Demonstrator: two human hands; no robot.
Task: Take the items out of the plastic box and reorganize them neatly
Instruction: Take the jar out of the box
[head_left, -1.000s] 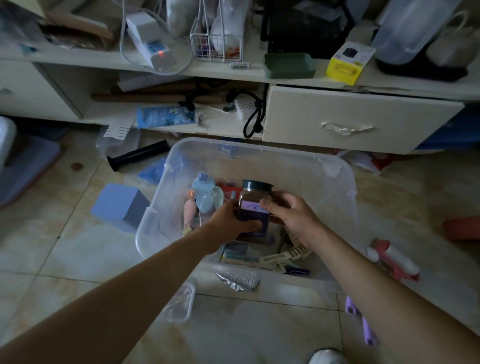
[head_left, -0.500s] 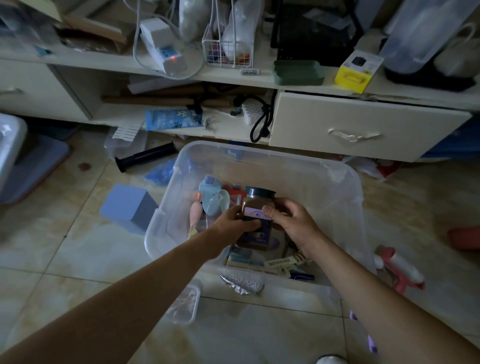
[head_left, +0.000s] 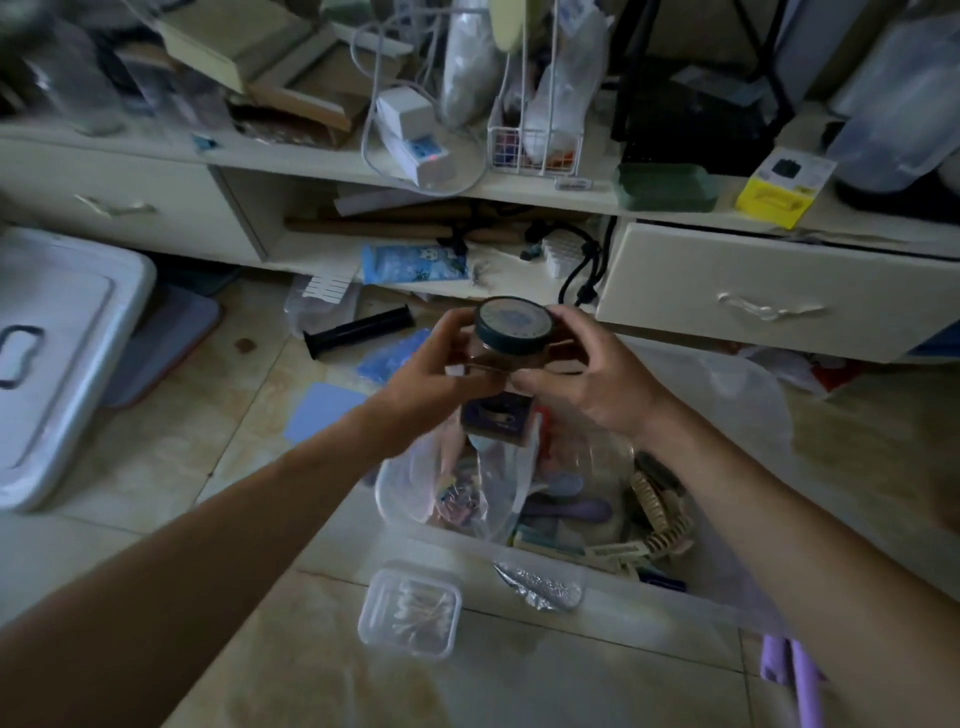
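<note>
Both my hands are closing their grip on the jar (head_left: 511, 358): my left hand (head_left: 434, 382) is curling around its left side, my right hand (head_left: 587, 379) around its right. I am holding it tilted, dark lid toward me, above the plastic box (head_left: 748, 410) on the floor.

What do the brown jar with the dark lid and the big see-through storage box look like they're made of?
Brown jar: probably glass or clear hard plastic, since its contents show through; its dark lid looks matte. See-through storage box: thin translucent plastic, with the floor and its contents visible through its cloudy walls.
</note>
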